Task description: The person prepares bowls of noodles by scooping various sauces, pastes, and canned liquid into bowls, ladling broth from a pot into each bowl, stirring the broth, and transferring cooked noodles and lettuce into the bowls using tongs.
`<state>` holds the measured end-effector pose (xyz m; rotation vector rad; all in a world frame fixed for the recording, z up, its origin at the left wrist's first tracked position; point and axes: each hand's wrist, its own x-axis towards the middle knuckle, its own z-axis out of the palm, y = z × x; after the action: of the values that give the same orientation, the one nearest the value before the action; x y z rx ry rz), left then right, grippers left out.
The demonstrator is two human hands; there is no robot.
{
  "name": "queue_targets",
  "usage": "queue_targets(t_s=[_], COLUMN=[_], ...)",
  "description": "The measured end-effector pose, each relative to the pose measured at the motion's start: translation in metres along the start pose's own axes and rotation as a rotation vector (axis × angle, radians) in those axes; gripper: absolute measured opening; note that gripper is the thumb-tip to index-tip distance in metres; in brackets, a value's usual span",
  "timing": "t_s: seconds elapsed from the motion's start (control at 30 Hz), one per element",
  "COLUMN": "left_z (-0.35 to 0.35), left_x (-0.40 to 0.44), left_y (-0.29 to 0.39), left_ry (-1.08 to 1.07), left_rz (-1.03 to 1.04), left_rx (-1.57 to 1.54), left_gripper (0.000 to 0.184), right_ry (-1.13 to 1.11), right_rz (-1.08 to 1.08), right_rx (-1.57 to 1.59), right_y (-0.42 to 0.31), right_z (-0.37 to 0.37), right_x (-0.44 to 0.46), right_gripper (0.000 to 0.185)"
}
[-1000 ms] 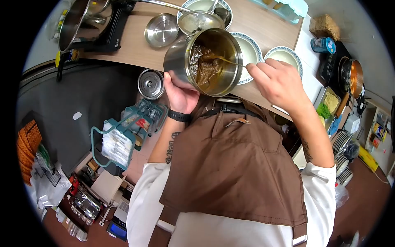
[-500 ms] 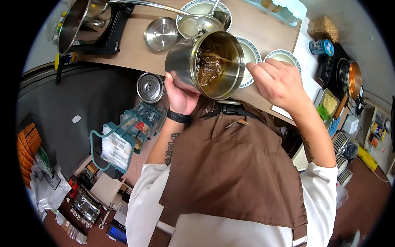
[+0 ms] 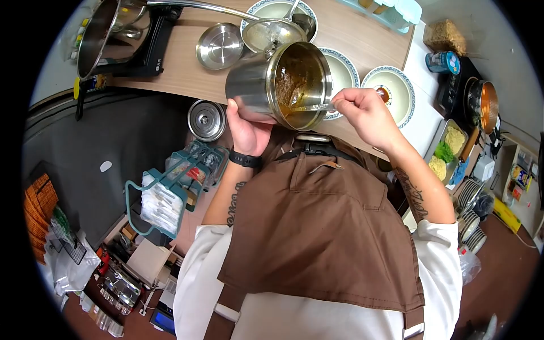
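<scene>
My left hand (image 3: 247,129) supports a steel pot (image 3: 247,85) from below, its fingers under the wall. The pot is tilted with its mouth toward the right, and a thick brown paste (image 3: 289,85) clings inside. My right hand (image 3: 368,113) pinches the handle of a metal spoon (image 3: 314,107), whose far end is inside the pot, partly hidden. Behind the pot are a patterned bowl (image 3: 343,68) and a strainer (image 3: 272,35) lying over another bowl (image 3: 269,8). A third bowl (image 3: 403,99) to the right holds a little reddish-brown sauce.
On the counter (image 3: 181,56) stands a round steel dish (image 3: 220,46); a large pan (image 3: 107,34) is at the far left. Below the edge are a steel lid (image 3: 207,120) and a green basket (image 3: 164,198). A food tray (image 3: 445,150) and frying pan (image 3: 487,107) are at the right.
My right hand has moved down and slightly left with the spoon, uncovering the sauce in the right bowl. The pot's mouth has turned a little, and my left hand still supports it.
</scene>
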<state>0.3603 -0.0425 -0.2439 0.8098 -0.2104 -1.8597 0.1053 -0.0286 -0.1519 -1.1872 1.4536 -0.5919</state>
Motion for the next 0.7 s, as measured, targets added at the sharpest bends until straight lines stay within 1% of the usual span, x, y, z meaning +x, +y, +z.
queue_targets(t_s=[0.07, 0.1, 0.2, 0.27, 0.37, 0.43, 0.57, 0.67, 0.7], left_z=[0.003, 0.004, 0.003, -0.001, 0.012, 0.012, 0.006, 0.0, 0.002], left_x=[-0.001, -0.001, -0.001, 0.0, -0.004, -0.004, -0.004, -0.004, -0.004], left_y=[0.001, 0.002, 0.003, 0.004, 0.005, 0.006, 0.007, 0.008, 0.009], left_ry=[-0.01, -0.006, -0.006, -0.02, 0.085, 0.077, 0.105, 0.049, 0.072], left_rz=[0.009, -0.008, -0.067, -0.117, -0.064, -0.066, -0.042, -0.019, 0.01], left_rx=[0.027, 0.017, -0.022, -0.06, -0.037, -0.027, 0.006, -0.081, -0.05], left_gripper=[0.072, 0.073, 0.075, 0.077, 0.082, 0.083, 0.086, 0.076, 0.076], right_ry=[-0.029, -0.04, -0.094, -0.05, -0.003, 0.035, 0.028, 0.052, 0.072], right_rz=[0.119, 0.173, 0.221, 0.197, 0.174, 0.162, 0.145, 0.129, 0.121], right_rx=[0.169, 0.263, 0.475, 0.428, 0.347, 0.302, 0.363, 0.404, 0.42], right_y=[-0.005, -0.007, -0.011, -0.014, -0.017, -0.015, -0.018, -0.022, -0.023], right_z=[-0.008, -0.011, -0.021, -0.021, -0.025, -0.025, -0.032, -0.042, -0.044], right_x=[0.0, 0.001, 0.001, 0.002, 0.003, 0.004, 0.002, -0.005, -0.008], right_gripper=[0.023, 0.02, 0.017, 0.015, 0.016, 0.016, 0.016, 0.016, 0.016])
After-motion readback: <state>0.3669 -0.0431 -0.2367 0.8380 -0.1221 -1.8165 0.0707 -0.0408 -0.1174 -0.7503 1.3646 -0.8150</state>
